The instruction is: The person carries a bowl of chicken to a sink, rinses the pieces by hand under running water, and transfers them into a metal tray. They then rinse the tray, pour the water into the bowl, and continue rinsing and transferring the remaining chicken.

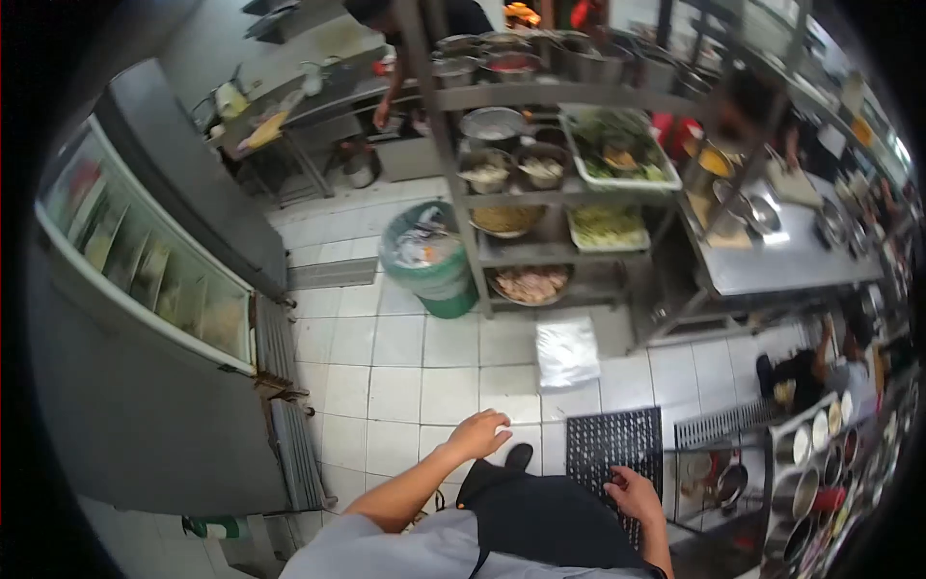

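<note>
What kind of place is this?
Most likely a commercial kitchen: a steel rack stacked with pots and food trays, a glass-door fridge, and a large green bin on white floor tiles.

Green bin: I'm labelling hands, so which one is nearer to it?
Left. The left hand is on the near side of the green bin, floor tiles showing between; the right hand is farther off, rightward, seen against the black mat.

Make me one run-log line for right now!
left hand: empty, above white floor tiles | right hand: empty, above black mat | ahead: green bin beside metal shelves
</note>
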Available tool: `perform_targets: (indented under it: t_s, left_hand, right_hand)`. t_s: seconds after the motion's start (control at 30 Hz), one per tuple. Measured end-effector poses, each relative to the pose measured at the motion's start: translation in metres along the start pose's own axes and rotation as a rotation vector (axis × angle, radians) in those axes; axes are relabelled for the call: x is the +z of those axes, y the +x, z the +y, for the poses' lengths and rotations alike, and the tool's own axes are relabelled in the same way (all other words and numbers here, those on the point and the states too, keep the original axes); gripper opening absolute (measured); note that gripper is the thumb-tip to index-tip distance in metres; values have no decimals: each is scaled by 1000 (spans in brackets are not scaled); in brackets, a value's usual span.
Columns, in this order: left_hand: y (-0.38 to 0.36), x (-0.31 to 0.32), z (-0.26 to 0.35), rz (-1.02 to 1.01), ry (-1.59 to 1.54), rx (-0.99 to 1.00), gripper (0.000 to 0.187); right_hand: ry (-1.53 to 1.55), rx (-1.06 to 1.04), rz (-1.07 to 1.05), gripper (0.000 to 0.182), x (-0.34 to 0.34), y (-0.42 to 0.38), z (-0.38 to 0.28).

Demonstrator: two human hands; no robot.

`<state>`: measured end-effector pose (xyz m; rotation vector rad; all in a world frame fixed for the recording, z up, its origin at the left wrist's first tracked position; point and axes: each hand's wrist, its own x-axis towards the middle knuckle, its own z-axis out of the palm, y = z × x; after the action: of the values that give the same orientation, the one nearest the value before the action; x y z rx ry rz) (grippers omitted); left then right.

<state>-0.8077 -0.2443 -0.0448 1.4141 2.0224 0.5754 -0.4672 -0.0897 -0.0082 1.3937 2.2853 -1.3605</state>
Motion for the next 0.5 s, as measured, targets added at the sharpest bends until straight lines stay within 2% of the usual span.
perform_targets:
  t_s: [0.13,0.27,0.43,0.5]
  left_hand:
    - [-32,-8,-52,189,-78,-100,28]
    - [-34,-4,-67,216,-193,-171,30]
    - [-18,0,-69,185,-204,-241,33]
    - [-16,13,-82,160,-200,-258,33]
  right_hand:
    - [-173,-94,-132,50,7,56,-43]
    - [-248,-132,-173,51,1,92,-58]
    - [-363,-9,-283,52,-15,129,-43]
    - [-428,-28,-324,54,-10,154,-14]
